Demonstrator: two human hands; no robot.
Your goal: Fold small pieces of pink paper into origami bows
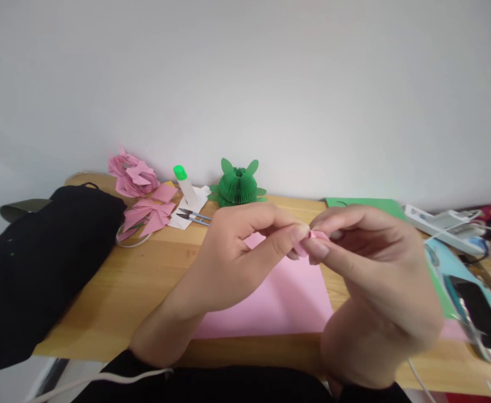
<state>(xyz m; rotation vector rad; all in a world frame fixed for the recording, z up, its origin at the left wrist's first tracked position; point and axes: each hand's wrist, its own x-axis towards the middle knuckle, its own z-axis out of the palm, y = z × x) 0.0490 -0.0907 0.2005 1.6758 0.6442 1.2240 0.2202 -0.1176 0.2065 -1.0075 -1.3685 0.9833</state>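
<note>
Between both hands is a small folded piece of pink paper [319, 235], held up over the table; most of it is hidden by the fingers. My left hand [245, 252] pinches its left side between thumb and fingers. On its right side, my right hand [375, 263] pinches it the same way, the two thumbs nearly meeting. Beneath the hands a large pink sheet [279, 305] lies flat on the wooden table [153, 280].
Against the wall stand a green paper figure [237, 187], a glue stick [185, 184] and pink folded paper pieces [134, 173]. Thread snips [195, 216] lie nearby. A black cloth item [47, 263] is at left; a power strip [447, 229] and a phone [482, 313] are at right.
</note>
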